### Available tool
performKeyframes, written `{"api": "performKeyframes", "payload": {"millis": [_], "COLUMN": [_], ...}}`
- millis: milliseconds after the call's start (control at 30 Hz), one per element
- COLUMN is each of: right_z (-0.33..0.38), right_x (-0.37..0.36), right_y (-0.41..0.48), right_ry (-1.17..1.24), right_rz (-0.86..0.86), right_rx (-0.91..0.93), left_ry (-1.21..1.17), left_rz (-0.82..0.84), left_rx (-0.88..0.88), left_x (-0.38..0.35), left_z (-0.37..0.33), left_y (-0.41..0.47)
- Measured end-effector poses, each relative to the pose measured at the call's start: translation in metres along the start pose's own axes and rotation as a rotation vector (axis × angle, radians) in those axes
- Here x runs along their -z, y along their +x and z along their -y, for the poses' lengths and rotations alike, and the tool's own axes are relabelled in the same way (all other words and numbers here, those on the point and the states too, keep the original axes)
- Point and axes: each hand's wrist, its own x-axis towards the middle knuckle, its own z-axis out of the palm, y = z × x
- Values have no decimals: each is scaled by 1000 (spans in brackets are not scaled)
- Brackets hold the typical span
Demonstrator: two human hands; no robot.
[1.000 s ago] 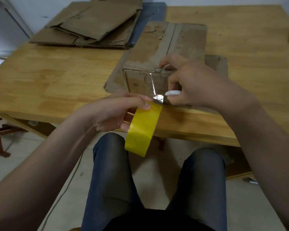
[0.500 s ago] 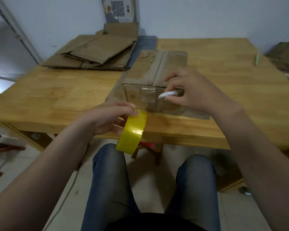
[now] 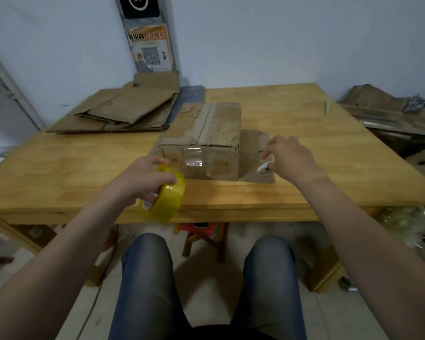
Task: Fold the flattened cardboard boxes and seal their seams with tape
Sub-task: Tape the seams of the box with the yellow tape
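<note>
Box (image 3: 201, 143) stands folded near the middle of the table (image 3: 304, 192). Its top flaps meet along a centre seam, and a clear tape strip (image 3: 193, 157) runs over the near edge and down the near face. I judge that seam sealed and the step in hand to be the close of taping this side. I cannot see the far face or the bottom, so next I would turn the box to check them. If they are done, I would fetch a flat one from the stack (image 3: 123, 111) at far left.

The box lies between my two grips and slightly farther than both; neither touches it. My left grip (image 3: 142, 177) is curled round the yellow roll (image 3: 166, 195), just near-left of the box's near-left corner, at the table's near edge. My right grip (image 3: 292, 158) hovers to the right, over a flat cardboard sheet (image 3: 255, 143) beside the box. It pinches a small white thing, probably a cutter (image 3: 264, 166), with its other fingers loosely spread.
</note>
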Motion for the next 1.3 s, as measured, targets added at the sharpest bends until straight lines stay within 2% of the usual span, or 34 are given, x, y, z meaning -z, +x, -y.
{"api": "performKeyframes", "payload": {"millis": [233,367,500,600,767,967,1100,1300], "right_z": [42,83,119,133,138,137,138,144], "right_x": [31,40,37,24,9,-13,-21,-14], "right_y": [11,28,47,59,65,62,60,63], "right_ry": [105,120,124,136,106,-12,-95,3], "right_rz": [-151,-76,20,73,23,-51,-33,-33], "right_rx": [142,269,360,345,275,275,291,245], "left_ry": [173,348,415,397,350,336,326,302], "left_rz": [-150,-269,-333,-355,-357,-357,-344,-328], "left_rx": [-104,-161,-200,-224,-246,-250,-246,-270], "left_x": [17,34,43,46,48,46,45,51], "left_z": [8,14,14,15,17,18,19,21], "left_y": [0,7,15,26,44,60,65,65]}}
